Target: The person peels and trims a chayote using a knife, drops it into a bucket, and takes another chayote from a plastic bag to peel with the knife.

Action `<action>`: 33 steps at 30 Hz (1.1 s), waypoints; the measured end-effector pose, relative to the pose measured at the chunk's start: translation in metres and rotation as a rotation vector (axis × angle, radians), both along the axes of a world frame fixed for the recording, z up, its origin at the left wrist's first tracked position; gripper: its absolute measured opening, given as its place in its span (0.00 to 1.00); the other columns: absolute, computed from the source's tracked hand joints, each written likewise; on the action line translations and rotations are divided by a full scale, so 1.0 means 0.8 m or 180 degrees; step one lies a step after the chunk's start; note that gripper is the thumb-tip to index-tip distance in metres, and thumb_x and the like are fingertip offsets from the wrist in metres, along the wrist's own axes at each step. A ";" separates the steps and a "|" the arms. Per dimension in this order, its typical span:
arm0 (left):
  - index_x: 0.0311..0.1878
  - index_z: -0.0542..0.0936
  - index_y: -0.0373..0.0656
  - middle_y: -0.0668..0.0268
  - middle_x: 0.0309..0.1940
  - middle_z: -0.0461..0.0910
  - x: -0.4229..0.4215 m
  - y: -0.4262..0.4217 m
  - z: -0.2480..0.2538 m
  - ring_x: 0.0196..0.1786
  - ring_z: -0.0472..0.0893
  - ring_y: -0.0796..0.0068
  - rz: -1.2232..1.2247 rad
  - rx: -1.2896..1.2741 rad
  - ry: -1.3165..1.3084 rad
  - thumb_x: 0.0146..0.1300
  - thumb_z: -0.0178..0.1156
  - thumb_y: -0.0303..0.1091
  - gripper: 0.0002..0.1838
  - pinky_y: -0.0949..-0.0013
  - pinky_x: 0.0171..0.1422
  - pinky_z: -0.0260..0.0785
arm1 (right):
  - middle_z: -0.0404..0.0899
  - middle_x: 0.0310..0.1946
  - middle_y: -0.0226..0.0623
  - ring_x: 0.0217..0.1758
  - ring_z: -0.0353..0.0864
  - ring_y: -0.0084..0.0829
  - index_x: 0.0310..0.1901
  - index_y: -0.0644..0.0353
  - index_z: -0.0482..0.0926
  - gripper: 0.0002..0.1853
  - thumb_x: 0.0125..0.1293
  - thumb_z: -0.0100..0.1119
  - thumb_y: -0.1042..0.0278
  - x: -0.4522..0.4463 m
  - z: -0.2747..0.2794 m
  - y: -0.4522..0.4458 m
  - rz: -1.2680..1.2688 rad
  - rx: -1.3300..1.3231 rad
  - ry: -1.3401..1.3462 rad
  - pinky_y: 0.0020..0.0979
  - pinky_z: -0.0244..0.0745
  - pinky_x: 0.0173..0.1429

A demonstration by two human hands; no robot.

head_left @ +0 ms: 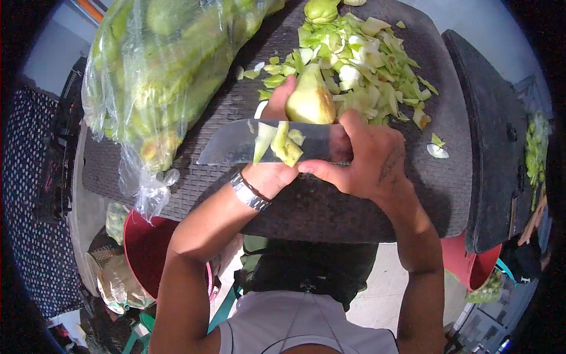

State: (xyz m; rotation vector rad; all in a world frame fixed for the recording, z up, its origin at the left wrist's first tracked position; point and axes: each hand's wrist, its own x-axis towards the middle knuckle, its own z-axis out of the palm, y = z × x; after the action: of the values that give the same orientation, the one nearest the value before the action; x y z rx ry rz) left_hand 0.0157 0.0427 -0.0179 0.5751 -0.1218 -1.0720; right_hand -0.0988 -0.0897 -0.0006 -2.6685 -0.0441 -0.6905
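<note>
My left hand point(270, 179) is closed round a pale green, pear-shaped chayote point(309, 100) with a brown patch on its side. Much of that hand is hidden behind the wide blade of a knife point(227, 144). My right hand point(374, 154) grips the knife at its right end, thumb along the lower edge; the handle is covered by the fingers. The blade lies crosswise just in front of the chayote, and several strips of peel point(286, 147) cling to its face. Beyond the chayote spreads a heap of green and white peelings point(377, 71).
A knotted clear plastic bag point(168, 76) full of green chayotes lies on the dark woven tabletop point(200, 159) at left. Another chayote point(321, 10) sits at the far edge. Red tubs point(147, 248) stand below, left and right. A dark chair point(489, 135) is at right.
</note>
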 end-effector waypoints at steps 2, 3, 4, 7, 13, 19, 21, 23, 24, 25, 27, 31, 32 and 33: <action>0.57 0.77 0.36 0.54 0.42 0.87 -0.002 0.000 0.001 0.39 0.88 0.62 -0.0002 0.0058 0.0009 0.74 0.46 0.66 0.37 0.61 0.44 0.84 | 0.74 0.16 0.27 0.19 0.81 0.37 0.35 0.55 0.71 0.37 0.46 0.79 0.29 0.000 -0.002 0.001 0.0002 -0.0011 -0.0020 0.37 0.77 0.27; 0.57 0.77 0.36 0.54 0.42 0.86 -0.005 -0.001 0.005 0.39 0.88 0.62 0.0044 0.0123 0.0005 0.74 0.46 0.66 0.37 0.61 0.43 0.84 | 0.74 0.16 0.27 0.18 0.81 0.37 0.35 0.55 0.71 0.37 0.46 0.78 0.29 0.000 -0.002 0.001 0.0020 0.0009 -0.0022 0.37 0.77 0.26; 0.56 0.77 0.36 0.54 0.42 0.86 -0.006 -0.002 0.008 0.39 0.88 0.62 0.0091 0.0185 -0.0003 0.74 0.46 0.66 0.36 0.61 0.43 0.84 | 0.74 0.16 0.27 0.18 0.81 0.37 0.35 0.56 0.71 0.37 0.46 0.78 0.29 0.000 -0.001 0.000 0.0039 0.0026 -0.0028 0.37 0.77 0.26; 0.57 0.77 0.37 0.56 0.43 0.86 -0.002 0.000 -0.002 0.40 0.88 0.63 0.0025 -0.0047 -0.0025 0.74 0.47 0.65 0.35 0.61 0.45 0.84 | 0.74 0.16 0.27 0.18 0.81 0.37 0.35 0.56 0.71 0.38 0.46 0.78 0.28 0.001 -0.001 0.001 0.0058 -0.0005 -0.0036 0.38 0.77 0.26; 0.65 0.74 0.38 0.56 0.54 0.83 0.001 0.004 -0.008 0.55 0.84 0.63 -0.0077 -0.0288 -0.0068 0.76 0.52 0.58 0.31 0.59 0.61 0.78 | 0.76 0.17 0.27 0.20 0.84 0.38 0.35 0.56 0.73 0.37 0.48 0.75 0.26 0.001 -0.004 0.000 0.0112 0.0071 0.0003 0.41 0.78 0.28; 0.66 0.73 0.37 0.57 0.58 0.82 -0.016 -0.012 0.010 0.59 0.83 0.63 0.0909 0.0619 -0.0499 0.80 0.44 0.53 0.29 0.58 0.66 0.77 | 0.79 0.18 0.33 0.23 0.85 0.39 0.32 0.58 0.75 0.33 0.56 0.73 0.30 0.011 -0.006 -0.052 -0.0701 0.0757 0.0312 0.42 0.77 0.29; 0.65 0.74 0.37 0.57 0.56 0.83 -0.014 -0.011 0.011 0.57 0.84 0.62 0.0878 0.0626 -0.0398 0.80 0.42 0.54 0.29 0.57 0.65 0.77 | 0.79 0.19 0.37 0.23 0.84 0.42 0.33 0.60 0.76 0.33 0.58 0.73 0.32 0.009 0.002 -0.060 -0.0767 0.1089 0.0489 0.42 0.77 0.29; 0.64 0.75 0.39 0.57 0.54 0.84 -0.015 -0.012 0.008 0.55 0.85 0.62 0.1067 0.0563 -0.0271 0.80 0.41 0.56 0.30 0.57 0.64 0.77 | 0.79 0.18 0.35 0.22 0.84 0.40 0.34 0.59 0.76 0.33 0.56 0.74 0.31 0.005 0.007 -0.041 -0.0426 0.1048 0.0351 0.42 0.77 0.29; 0.63 0.76 0.40 0.57 0.53 0.84 -0.013 -0.009 0.009 0.54 0.85 0.62 0.0843 0.0371 -0.0099 0.80 0.41 0.58 0.30 0.57 0.64 0.77 | 0.78 0.18 0.34 0.22 0.84 0.39 0.34 0.59 0.76 0.34 0.55 0.74 0.31 0.003 0.008 -0.029 -0.0249 0.1030 0.0290 0.41 0.77 0.28; 0.62 0.76 0.41 0.57 0.52 0.85 -0.011 -0.004 0.009 0.54 0.86 0.61 0.0616 0.0183 0.0078 0.80 0.41 0.59 0.31 0.57 0.63 0.77 | 0.77 0.17 0.31 0.21 0.82 0.36 0.33 0.59 0.75 0.34 0.53 0.75 0.31 0.000 0.011 -0.017 -0.0098 0.0849 0.0263 0.38 0.76 0.28; 0.58 0.78 0.43 0.57 0.49 0.85 0.001 0.007 0.006 0.50 0.87 0.60 -0.0165 -0.0159 0.0065 0.78 0.41 0.64 0.32 0.58 0.57 0.80 | 0.74 0.16 0.26 0.18 0.77 0.28 0.32 0.58 0.73 0.34 0.51 0.78 0.33 -0.003 0.015 0.000 0.0202 0.0493 0.0205 0.31 0.72 0.27; 0.63 0.74 0.39 0.55 0.51 0.84 0.004 0.004 -0.007 0.51 0.86 0.60 -0.0169 -0.0441 0.0142 0.79 0.38 0.65 0.36 0.58 0.56 0.81 | 0.70 0.14 0.21 0.15 0.75 0.29 0.31 0.54 0.69 0.36 0.46 0.80 0.30 0.000 0.002 0.003 0.0162 0.0068 -0.0101 0.32 0.72 0.24; 0.63 0.74 0.39 0.55 0.51 0.84 0.005 0.005 -0.012 0.51 0.86 0.60 -0.0141 -0.0378 -0.0020 0.79 0.38 0.65 0.36 0.58 0.56 0.81 | 0.70 0.14 0.21 0.15 0.76 0.29 0.31 0.54 0.69 0.36 0.46 0.79 0.30 0.000 0.002 0.001 0.0153 0.0086 -0.0083 0.32 0.72 0.24; 0.63 0.74 0.39 0.55 0.52 0.83 0.004 0.006 -0.012 0.51 0.86 0.60 -0.0111 -0.0312 -0.0181 0.79 0.38 0.64 0.35 0.58 0.56 0.81 | 0.70 0.14 0.21 0.15 0.76 0.29 0.32 0.54 0.70 0.36 0.46 0.79 0.30 0.001 0.001 0.001 0.0147 0.0106 -0.0063 0.32 0.72 0.24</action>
State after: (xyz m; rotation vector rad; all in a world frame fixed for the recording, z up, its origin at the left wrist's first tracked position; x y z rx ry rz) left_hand 0.0191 0.0474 -0.0278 0.5167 -0.2337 -1.0778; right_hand -0.0982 -0.0890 0.0001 -2.6204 -0.0985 -0.6971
